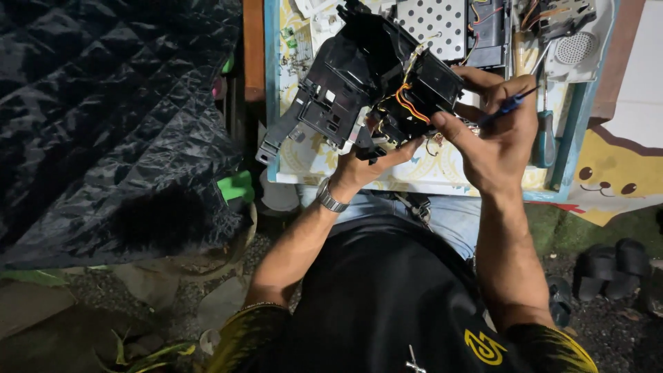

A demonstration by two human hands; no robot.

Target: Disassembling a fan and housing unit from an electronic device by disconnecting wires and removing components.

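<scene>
Over one patterned tray [414, 181], left hand [369, 162] gripping one black plastic assembly [359, 76], right hand [494, 138] pinching one blue screwdriver [510, 105]

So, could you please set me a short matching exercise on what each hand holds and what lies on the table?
Things:
1. left hand
2. right hand
3. teal-handled screwdriver
4. perforated metal plate

Places or states:
A. lies on the table by the right hand
B. supports the black plastic assembly from below
C. holds a thin blue tool
D. at the table's far edge

Pairs: 1-B, 2-C, 3-A, 4-D
</scene>
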